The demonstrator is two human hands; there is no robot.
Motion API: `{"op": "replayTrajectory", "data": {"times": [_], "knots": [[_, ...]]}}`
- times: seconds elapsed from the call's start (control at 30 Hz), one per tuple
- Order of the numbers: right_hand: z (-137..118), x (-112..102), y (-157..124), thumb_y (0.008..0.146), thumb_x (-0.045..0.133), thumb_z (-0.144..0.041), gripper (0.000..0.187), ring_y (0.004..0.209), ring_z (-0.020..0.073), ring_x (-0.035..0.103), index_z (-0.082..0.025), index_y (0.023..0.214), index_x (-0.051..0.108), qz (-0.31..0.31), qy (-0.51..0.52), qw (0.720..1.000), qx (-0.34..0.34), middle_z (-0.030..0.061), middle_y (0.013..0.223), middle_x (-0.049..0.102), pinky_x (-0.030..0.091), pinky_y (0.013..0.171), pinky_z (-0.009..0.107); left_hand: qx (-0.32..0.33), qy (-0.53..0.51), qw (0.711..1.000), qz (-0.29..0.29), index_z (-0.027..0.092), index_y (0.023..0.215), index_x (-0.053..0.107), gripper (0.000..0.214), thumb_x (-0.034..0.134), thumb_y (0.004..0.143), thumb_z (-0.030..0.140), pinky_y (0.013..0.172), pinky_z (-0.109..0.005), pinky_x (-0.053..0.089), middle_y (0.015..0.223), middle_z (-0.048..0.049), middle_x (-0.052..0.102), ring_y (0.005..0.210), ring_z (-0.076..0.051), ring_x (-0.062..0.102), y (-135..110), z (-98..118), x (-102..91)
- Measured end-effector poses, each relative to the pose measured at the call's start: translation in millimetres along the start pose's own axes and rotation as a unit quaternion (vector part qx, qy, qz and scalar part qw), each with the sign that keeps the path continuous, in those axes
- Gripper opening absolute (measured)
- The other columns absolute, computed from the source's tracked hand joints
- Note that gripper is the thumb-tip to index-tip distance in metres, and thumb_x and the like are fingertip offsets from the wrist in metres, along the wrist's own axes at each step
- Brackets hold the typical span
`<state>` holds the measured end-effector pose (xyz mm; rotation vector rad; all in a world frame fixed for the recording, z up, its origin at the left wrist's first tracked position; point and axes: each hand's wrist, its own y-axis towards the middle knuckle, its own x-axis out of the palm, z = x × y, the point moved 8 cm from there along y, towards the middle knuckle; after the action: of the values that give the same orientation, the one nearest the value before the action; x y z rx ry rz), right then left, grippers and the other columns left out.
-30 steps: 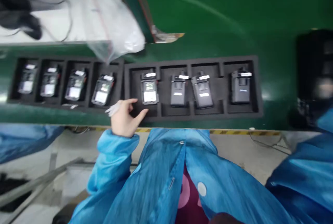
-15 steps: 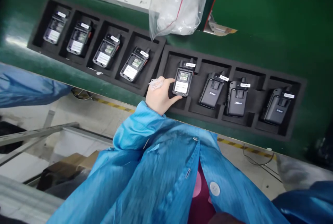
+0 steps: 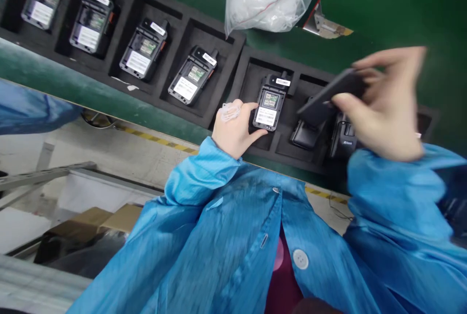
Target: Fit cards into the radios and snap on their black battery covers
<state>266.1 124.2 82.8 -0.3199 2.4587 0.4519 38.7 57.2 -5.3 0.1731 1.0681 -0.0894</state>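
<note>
My left hand (image 3: 234, 128) grips the lower left edge and bottom of a handheld radio (image 3: 269, 102) with thumb and fingers. The radio lies face down in a foam tray compartment, its battery bay uncovered, showing a white label. A translucent looped strip (image 3: 229, 111) rests over the back of my left fingers. My right hand (image 3: 386, 102), blurred, pinches a flat black battery (image 3: 330, 97) by one end. That battery is tilted above a covered radio (image 3: 305, 135), partly hiding it. Another covered radio (image 3: 343, 140) marked "Riton" sits below my right hand.
In the foam tray at left (image 3: 152, 91), several uncovered radios lie in separate compartments. A clear plastic bag (image 3: 272, 3) with white contents stands at the back, near a metal bracket (image 3: 326, 23). The green bench's front edge runs before my body.
My right hand has come into view from the right, holding the black battery over the tray. My left hand stays on the same radio. The view has shifted and closed in slightly.
</note>
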Motion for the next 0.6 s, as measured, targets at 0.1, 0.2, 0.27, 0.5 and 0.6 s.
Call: {"op": "replayTrajectory", "data": {"times": [0.1, 0.2, 0.27, 0.5, 0.6], "knots": [[-12.2, 70.4, 17.3, 0.084, 0.067, -0.025, 0.041, 0.101, 0.0177, 0.054, -0.02, 0.117, 0.045, -0.108, 0.032, 0.993, -0.039, 0.0063, 0.117, 0.049, 0.047, 0.095, 0.038, 0.007, -0.005, 1.0, 0.001, 0.017, 0.125, 0.054, 0.056, 0.07, 0.082, 0.048, 0.094, -0.034, 0.041, 0.109, -0.0094, 0.058, 0.107, -0.026, 0.057, 0.0, 1.3, -1.3], [-7.2, 107.7, 26.5, 0.086, 0.065, -0.028, 0.037, 0.105, 0.0195, 0.053, -0.022, 0.116, 0.044, -0.168, 0.015, 0.986, -0.012, 0.0047, 0.116, 0.05, 0.047, 0.096, 0.039, 0.006, -0.001, 1.0, -0.005, 0.016, 0.125, 0.055, 0.053, 0.067, 0.084, 0.049, 0.091, -0.035, 0.041, 0.11, -0.0101, 0.058, 0.105, -0.026, 0.057, 0.2, 2.3, -2.5], [-3.2, 116.5, 28.8, 0.086, 0.064, -0.031, 0.038, 0.108, 0.0217, 0.052, -0.022, 0.117, 0.044, -0.194, -0.008, 0.981, -0.005, 0.0045, 0.115, 0.051, 0.046, 0.099, 0.043, 0.002, 0.006, 1.0, -0.011, 0.016, 0.125, 0.055, 0.052, 0.065, 0.086, 0.049, 0.09, -0.036, 0.04, 0.111, -0.0108, 0.058, 0.106, -0.026, 0.057, 0.1, 2.6, -3.0], [-2.4, 118.9, 31.6, 0.088, 0.057, -0.034, 0.033, 0.11, 0.0251, 0.05, -0.02, 0.116, 0.046, -0.188, -0.12, 0.975, -0.018, 0.0081, 0.116, 0.051, 0.042, 0.102, 0.048, -0.004, 0.018, 1.0, -0.023, 0.017, 0.124, 0.055, 0.05, 0.066, 0.085, 0.046, 0.087, -0.036, 0.039, 0.112, -0.0106, 0.057, 0.105, -0.029, 0.056, 0.0, 3.7, -2.8], [-4.0, 121.9, 28.6, 0.089, 0.053, -0.037, 0.033, 0.111, 0.0272, 0.047, -0.019, 0.116, 0.048, -0.173, -0.176, 0.968, -0.041, 0.0098, 0.117, 0.05, 0.039, 0.103, 0.05, -0.004, 0.019, 1.0, -0.024, 0.017, 0.124, 0.055, 0.05, 0.066, 0.085, 0.047, 0.087, -0.036, 0.039, 0.111, -0.0106, 0.057, 0.105, -0.029, 0.056, 0.0, 3.7, -2.5]]}}
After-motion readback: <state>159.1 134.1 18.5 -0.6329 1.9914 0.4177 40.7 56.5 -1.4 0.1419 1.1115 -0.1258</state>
